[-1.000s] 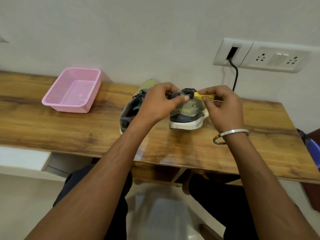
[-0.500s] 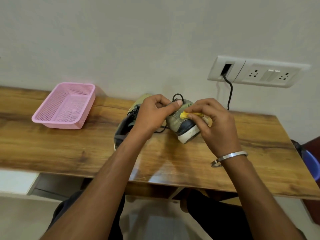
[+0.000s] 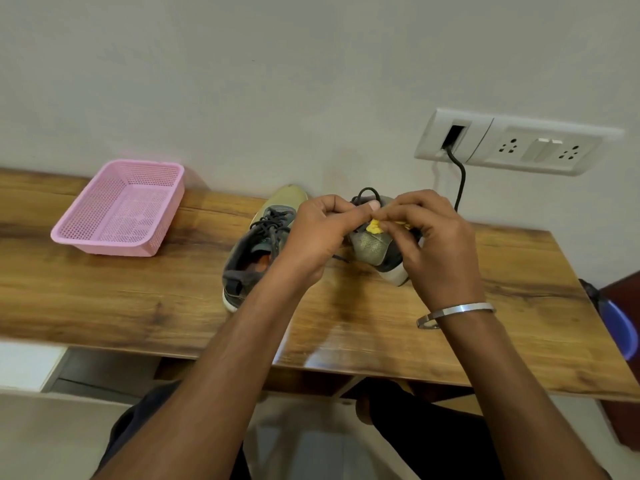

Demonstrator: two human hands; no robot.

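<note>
Two grey-green sneakers stand on the wooden table (image 3: 138,292). The left shoe (image 3: 256,251) lies with its opening toward me and its dark laces tied. The right shoe (image 3: 374,247) is tilted, heel toward me, held between both hands. My left hand (image 3: 322,233) pinches the shoe's dark lace (image 3: 365,195), which loops up above the fingers. My right hand (image 3: 436,240) grips the shoe's side and pinches a small yellow piece (image 3: 375,227) at the shoe's top. Most of this shoe's upper is hidden by my hands.
A pink mesh basket (image 3: 121,209) sits at the back left of the table. A white socket panel (image 3: 519,143) on the wall has a black cable (image 3: 460,181) dropping behind the table. A blue object (image 3: 620,327) is at the right edge.
The right shoe has turned and tilted, its heel now toward me. My hands have come closer together over it, fingertips almost touching at the yellow piece. The view has tilted up.
</note>
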